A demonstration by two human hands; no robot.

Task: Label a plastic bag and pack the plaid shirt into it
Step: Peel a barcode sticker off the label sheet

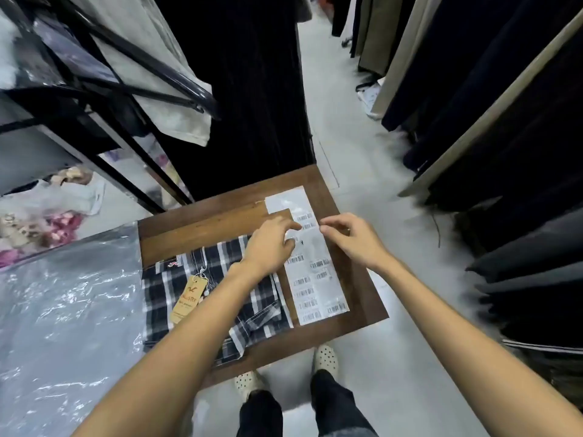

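A folded dark plaid shirt (189, 298) with a brown hang tag (188, 298) lies on a small wooden table (362, 291). To its right lies a long white sheet of barcode labels (315, 288). My left hand (271, 244) rests its fingers on the sheet's upper part, holding it down. My right hand (347, 236) pinches at the sheet's right edge with thumb and forefinger; whether a label is between them I cannot tell. A pile of clear plastic bags (63, 326) lies left of the shirt.
A black metal rack (104, 99) with bagged clothes stands at the left. Dark garments hang behind the table (252, 89) and along the right (504, 152). A grey floor aisle (356, 159) runs ahead. My feet in white shoes (325, 357) stand below the table edge.
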